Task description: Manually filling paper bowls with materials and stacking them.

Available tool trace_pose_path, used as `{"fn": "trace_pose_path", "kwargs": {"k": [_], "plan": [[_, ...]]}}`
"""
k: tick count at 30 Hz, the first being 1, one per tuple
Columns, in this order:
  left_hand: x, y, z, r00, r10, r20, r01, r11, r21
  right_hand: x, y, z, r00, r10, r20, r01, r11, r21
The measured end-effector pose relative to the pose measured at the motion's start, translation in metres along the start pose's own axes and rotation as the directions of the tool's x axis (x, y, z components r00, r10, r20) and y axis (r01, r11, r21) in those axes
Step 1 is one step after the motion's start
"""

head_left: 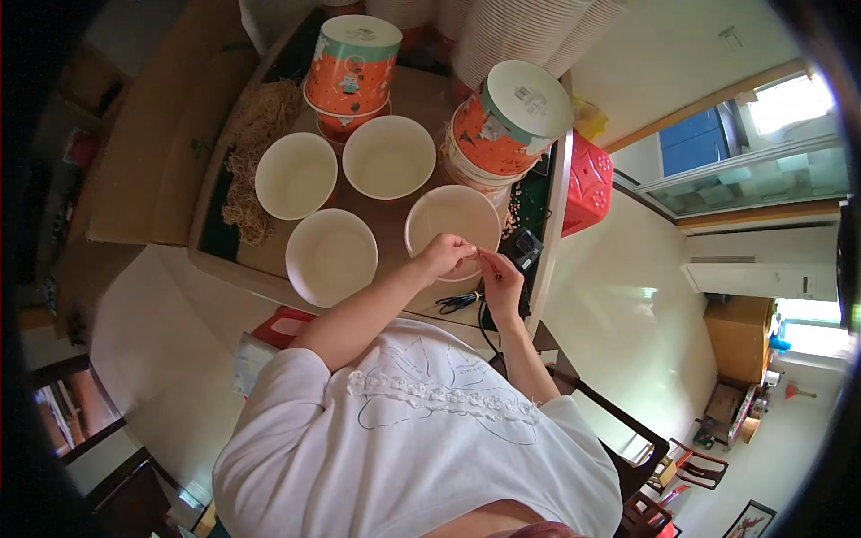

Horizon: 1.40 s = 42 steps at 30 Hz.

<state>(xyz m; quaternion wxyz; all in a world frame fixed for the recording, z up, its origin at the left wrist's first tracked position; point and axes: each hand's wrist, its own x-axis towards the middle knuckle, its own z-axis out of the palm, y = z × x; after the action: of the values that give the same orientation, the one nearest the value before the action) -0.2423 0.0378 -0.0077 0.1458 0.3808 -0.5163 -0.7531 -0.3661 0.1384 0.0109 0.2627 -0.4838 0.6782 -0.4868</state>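
Note:
My left hand (444, 255) and my right hand (502, 280) meet at the near rim of a white paper bowl (448, 213). Both pinch a small thin piece (478, 257) between their fingertips; it is too small to tell what it is. Three more empty white bowls stand close by: one near left (330, 255), one far left (295, 175), one at the back (388, 157). All sit on a brown table top (395, 229).
Two stacks of orange-sided paper bowls lie tipped at the back (352, 72) and right (507, 121). A pile of tan dried strands (256, 148) lies along the left. A black device (525, 247) with a cable sits by my right hand. A red plastic crate (587, 184) stands beyond the table's edge.

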Motion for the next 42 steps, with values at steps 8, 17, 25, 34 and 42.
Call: {"fn": "trace_pose_path", "kwargs": {"k": [8,17,25,34,42], "plan": [[0.0,0.006,-0.003,0.959,-0.275,0.068,0.283,0.922,-0.265,-0.008,-0.011,0.004,0.999,-0.041,-0.032,0.037,0.993,-0.11],[-0.003,0.003,-0.001,0.99,-0.133,-0.036,0.132,0.99,-0.051,-0.007,-0.018,0.0,0.997,-0.072,-0.02,0.069,0.987,-0.143],[-0.011,0.01,0.004,0.996,0.029,-0.083,-0.02,0.995,0.102,-0.001,-0.017,-0.005,0.986,0.154,0.057,-0.15,0.986,-0.067],[-0.007,0.006,-0.002,0.996,0.09,0.004,-0.089,0.972,0.219,0.0,-0.018,-0.001,0.985,0.169,0.033,-0.169,0.986,0.01],[-0.02,0.021,0.003,0.983,0.174,-0.062,-0.138,0.916,0.377,0.0,-0.022,-0.001,0.998,0.061,0.013,-0.059,0.991,-0.119]]}}
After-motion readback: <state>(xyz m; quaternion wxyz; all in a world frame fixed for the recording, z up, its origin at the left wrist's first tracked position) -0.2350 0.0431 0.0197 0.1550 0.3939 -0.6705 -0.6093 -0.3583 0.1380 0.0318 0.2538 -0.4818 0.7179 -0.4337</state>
